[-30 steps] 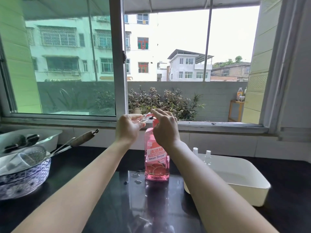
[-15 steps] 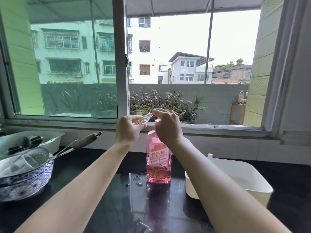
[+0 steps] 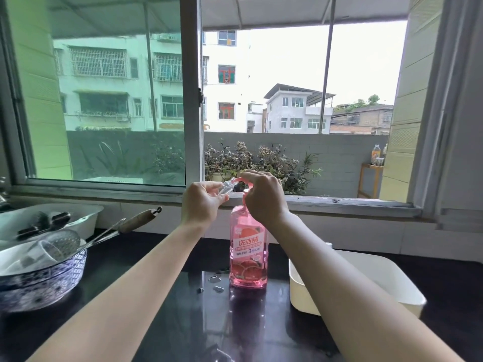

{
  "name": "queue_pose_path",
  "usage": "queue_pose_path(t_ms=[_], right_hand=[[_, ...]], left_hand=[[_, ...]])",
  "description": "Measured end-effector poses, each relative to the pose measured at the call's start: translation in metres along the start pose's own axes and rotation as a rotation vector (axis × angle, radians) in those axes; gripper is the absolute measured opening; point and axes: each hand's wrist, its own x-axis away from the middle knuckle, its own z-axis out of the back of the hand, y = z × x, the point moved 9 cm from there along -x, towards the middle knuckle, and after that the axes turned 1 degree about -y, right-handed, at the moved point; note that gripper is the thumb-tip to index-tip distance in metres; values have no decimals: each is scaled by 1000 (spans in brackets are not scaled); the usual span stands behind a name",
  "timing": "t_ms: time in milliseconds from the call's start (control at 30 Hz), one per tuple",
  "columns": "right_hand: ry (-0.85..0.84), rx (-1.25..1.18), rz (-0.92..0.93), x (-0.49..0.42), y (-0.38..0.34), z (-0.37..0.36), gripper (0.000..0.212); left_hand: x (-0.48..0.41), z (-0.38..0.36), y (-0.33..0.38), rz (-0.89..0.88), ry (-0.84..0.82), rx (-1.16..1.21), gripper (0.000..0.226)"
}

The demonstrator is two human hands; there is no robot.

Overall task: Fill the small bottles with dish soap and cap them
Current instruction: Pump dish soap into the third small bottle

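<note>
Bottle (image 3: pixel 226 188), pinched in my left hand (image 3: pixel 200 203) beside the pump of the soap jug (image 3: pixel 248 254), tilts mouth-up toward it; my right hand (image 3: pixel 264 197) curls over that pump.

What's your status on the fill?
Left hand holds small bottle tilted at pump spout. Right hand grips pump. Nothing blocking.

Dark glossy tabletop (image 3: pixel 183 325), water droplets (image 3: pixel 216 279) mid-surface. Far left: blue-patterned bowl (image 3: pixel 39 287), mesh strainer (image 3: pixel 62 243) lying in it, wooden handle angled up to right. White tray (image 3: pixel 87 221) behind bowl, dark utensils inside. White tub (image 3: pixel 300 287) right. Window frame (image 3: pixel 192 100) behind; potted plants (image 3: pixel 235 158) outside.
</note>
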Motion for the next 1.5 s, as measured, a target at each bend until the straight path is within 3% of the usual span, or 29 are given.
queue_pose_path(t_ms=[800,1033,1267,1500], right_hand=[[25,54,25,6,3,-7,49],[-39,-11,28,2,3,-4,54],[-206,84,65,7,9,-12,69],[-77,-74,122,33,-1,19,64]], left_hand=[[6,-10,-14,81,-19,61,41],[6,-14,-17,146,-21,170,37],[11,-24,-30,267,-78,323,33],[33,-10,-21,299,-113,394,23]])
